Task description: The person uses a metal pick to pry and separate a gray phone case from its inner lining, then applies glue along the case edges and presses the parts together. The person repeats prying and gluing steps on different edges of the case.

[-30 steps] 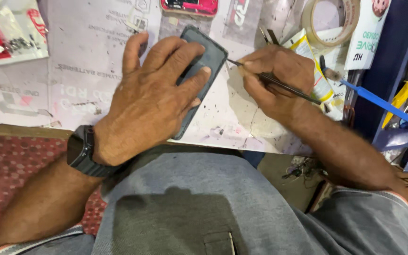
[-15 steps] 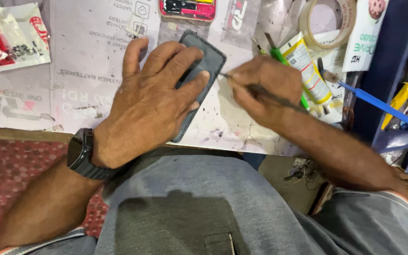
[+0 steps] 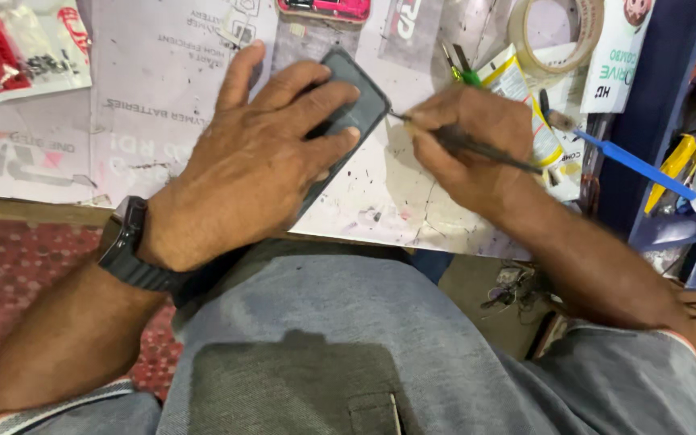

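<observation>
Left hand (image 3: 263,157) lies flat, palm down, fingers spread over a dark phone (image 3: 354,105), pinning it to the desk (image 3: 380,201). Phone: slim rectangular slab, rounded corners, matte dark grey-black surface, lying diagonal with its top corner pointing up-right. Most of the body is hidden under the palm; only the upper end and right edge show. It sits near the front edge of the desk, about centre of view.

Right hand (image 3: 469,145) is clenched around a thin dark tool (image 3: 477,149), a pencil-thick rod held like a pen. Its fine tip sits at the phone's right edge near the top corner; whether it is in the seam or just touching, I can't tell.

Black watch (image 3: 126,250) with a ribbed rubbery strap on the left wrist.

Desk top is covered with flattened printed cardboard, off-white, scuffed, speckled with dark spots and hairline cracks.

Around:
- clear plastic bag (image 3: 22,48) with red parts, top left
- roll of translucent tape (image 3: 553,32), top right
- blue flat plastic stick (image 3: 634,165), lying just right of the right hand
- green-handled tool (image 3: 465,72), just above the right hand
- pink-red flat item (image 3: 324,8) at the top edge, cropped

Red patterned carpet (image 3: 18,274) below the desk edge on the left. Grey cloth shirt fills the lower frame.
</observation>
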